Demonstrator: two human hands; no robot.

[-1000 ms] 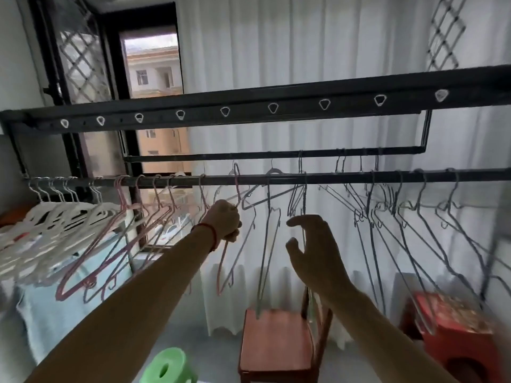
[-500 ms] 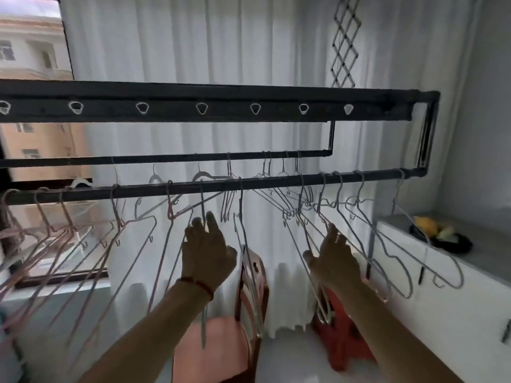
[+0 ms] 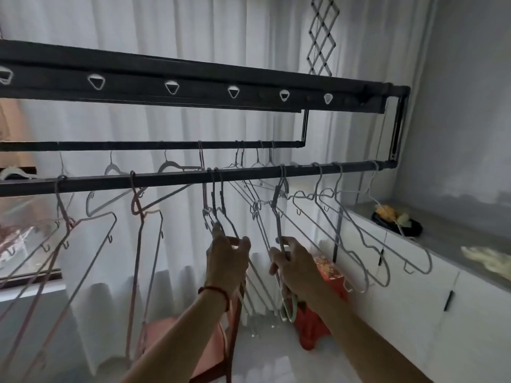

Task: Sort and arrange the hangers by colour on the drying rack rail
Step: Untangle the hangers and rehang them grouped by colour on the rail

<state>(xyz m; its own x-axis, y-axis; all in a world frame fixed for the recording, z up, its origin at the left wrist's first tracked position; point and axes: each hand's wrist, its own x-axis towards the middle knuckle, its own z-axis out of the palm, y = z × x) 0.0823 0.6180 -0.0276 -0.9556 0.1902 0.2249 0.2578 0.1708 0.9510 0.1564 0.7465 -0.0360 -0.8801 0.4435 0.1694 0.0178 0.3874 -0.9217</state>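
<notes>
Landmark was the front rail. Below its middle, my left hand gripped the lower wires of two grey hangers, fingers curled round them, hooks on the rail. Just right of that, my right hand clamped a bunched grey hanger set, probably so they'd slide as one group. Pink hangers hung toward the rail's left end, looser grey ones toward its right end. Sorting looked partway done.
</notes>
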